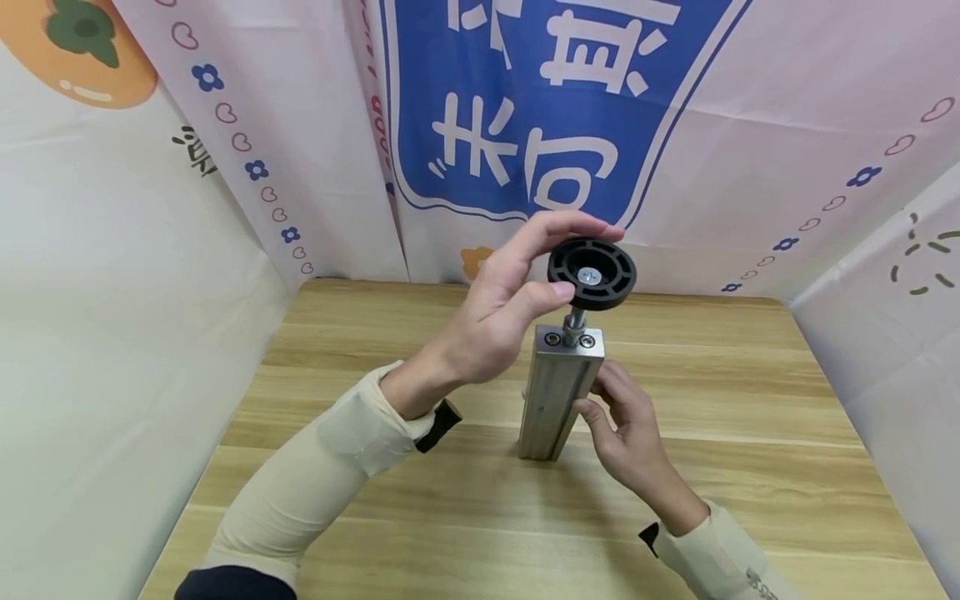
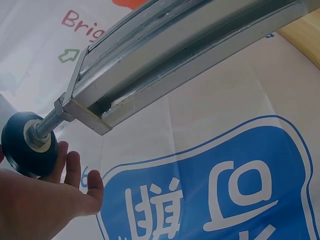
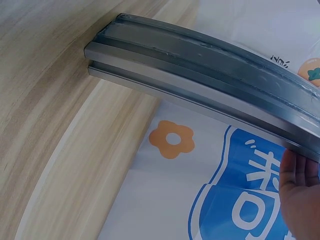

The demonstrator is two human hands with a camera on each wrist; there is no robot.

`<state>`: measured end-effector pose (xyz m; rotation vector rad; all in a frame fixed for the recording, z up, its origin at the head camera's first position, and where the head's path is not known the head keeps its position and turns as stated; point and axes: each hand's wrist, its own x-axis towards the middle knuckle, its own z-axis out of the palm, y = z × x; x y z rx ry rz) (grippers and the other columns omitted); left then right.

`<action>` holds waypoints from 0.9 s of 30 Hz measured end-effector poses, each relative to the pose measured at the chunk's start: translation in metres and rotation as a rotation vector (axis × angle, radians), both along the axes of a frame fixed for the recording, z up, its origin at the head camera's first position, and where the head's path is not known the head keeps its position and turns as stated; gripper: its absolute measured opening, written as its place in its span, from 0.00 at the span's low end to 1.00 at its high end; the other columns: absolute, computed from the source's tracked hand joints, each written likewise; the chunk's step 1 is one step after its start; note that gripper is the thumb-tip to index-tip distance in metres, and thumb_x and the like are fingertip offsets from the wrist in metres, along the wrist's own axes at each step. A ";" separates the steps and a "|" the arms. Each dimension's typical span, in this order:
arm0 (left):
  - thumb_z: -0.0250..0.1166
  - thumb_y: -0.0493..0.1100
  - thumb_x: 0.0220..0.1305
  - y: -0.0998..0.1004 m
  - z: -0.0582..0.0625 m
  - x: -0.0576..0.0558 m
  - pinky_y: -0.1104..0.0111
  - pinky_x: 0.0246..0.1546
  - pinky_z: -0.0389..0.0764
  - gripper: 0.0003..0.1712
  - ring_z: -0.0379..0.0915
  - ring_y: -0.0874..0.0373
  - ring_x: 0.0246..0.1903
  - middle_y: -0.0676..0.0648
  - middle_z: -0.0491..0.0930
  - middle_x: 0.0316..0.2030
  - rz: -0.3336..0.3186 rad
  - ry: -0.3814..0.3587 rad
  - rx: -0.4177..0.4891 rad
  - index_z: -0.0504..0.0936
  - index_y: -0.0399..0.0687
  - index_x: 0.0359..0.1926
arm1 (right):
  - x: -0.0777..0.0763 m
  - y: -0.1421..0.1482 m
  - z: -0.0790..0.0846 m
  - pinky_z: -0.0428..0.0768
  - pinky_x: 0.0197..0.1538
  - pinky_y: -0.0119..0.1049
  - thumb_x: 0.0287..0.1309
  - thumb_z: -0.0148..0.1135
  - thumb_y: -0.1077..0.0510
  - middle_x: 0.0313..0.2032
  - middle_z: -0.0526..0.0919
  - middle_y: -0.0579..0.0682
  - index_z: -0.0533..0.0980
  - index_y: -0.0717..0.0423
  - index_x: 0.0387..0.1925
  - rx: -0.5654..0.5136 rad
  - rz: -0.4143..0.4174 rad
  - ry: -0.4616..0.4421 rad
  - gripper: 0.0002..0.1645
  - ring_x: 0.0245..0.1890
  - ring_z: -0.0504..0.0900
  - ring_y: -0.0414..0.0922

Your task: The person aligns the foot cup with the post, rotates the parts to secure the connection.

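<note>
Right now I have the left hand [image 1: 495, 321] gripping the black foot [image 1: 604, 296] atop the metal profile [image 1: 557, 396], which stands upright on the worktop [image 1: 420, 517], the right hand [image 1: 632, 433] holding its side.

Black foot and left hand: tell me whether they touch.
Touching: the head view shows the left hand with its thumb on the rim of the black foot.

Head view bright | wrist views dimmer | soft shadow on table [image 1: 450, 533] | lens distortion bows metal bar [image 3: 210, 67]
</note>
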<state>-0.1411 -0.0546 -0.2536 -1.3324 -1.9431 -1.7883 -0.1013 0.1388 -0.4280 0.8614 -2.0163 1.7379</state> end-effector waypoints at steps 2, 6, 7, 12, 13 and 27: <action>0.48 0.38 0.67 0.000 0.000 0.001 0.60 0.73 0.71 0.30 0.71 0.49 0.70 0.30 0.74 0.67 0.003 0.005 -0.009 0.67 0.25 0.67 | 0.000 0.000 0.000 0.83 0.59 0.29 0.61 0.61 0.81 0.55 0.81 0.47 0.77 0.72 0.60 0.001 -0.001 -0.001 0.25 0.53 0.82 0.37; 0.51 0.42 0.67 -0.001 0.001 0.002 0.59 0.74 0.68 0.31 0.71 0.52 0.69 0.33 0.76 0.66 0.085 0.046 -0.029 0.69 0.29 0.67 | 0.000 0.000 -0.001 0.83 0.59 0.29 0.60 0.61 0.81 0.56 0.81 0.47 0.77 0.72 0.60 -0.008 0.001 0.003 0.26 0.53 0.82 0.37; 0.54 0.44 0.66 -0.002 0.001 0.003 0.58 0.74 0.68 0.32 0.71 0.53 0.68 0.34 0.77 0.65 0.113 0.052 -0.029 0.69 0.30 0.67 | 0.000 0.000 -0.001 0.83 0.59 0.29 0.60 0.61 0.81 0.56 0.81 0.46 0.77 0.73 0.60 -0.011 0.002 0.005 0.26 0.53 0.82 0.37; 0.70 0.45 0.59 -0.001 0.002 0.005 0.56 0.70 0.71 0.36 0.73 0.58 0.64 0.40 0.80 0.61 0.223 0.029 -0.029 0.72 0.35 0.66 | 0.000 0.000 -0.002 0.83 0.59 0.29 0.61 0.61 0.80 0.57 0.81 0.46 0.76 0.72 0.62 -0.007 0.008 0.011 0.26 0.54 0.82 0.37; 0.73 0.44 0.57 -0.001 0.002 0.005 0.57 0.70 0.72 0.37 0.73 0.58 0.63 0.41 0.80 0.60 0.237 0.021 -0.032 0.72 0.36 0.66 | 0.000 0.000 -0.002 0.82 0.59 0.29 0.61 0.62 0.80 0.57 0.81 0.45 0.76 0.72 0.62 -0.005 0.007 0.010 0.26 0.54 0.82 0.36; 0.82 0.38 0.49 0.000 0.000 0.003 0.59 0.63 0.75 0.43 0.73 0.57 0.56 0.41 0.81 0.52 0.288 0.033 -0.010 0.72 0.35 0.64 | 0.001 0.000 -0.002 0.82 0.60 0.28 0.62 0.61 0.80 0.59 0.80 0.45 0.75 0.72 0.63 -0.001 0.007 0.006 0.27 0.56 0.81 0.37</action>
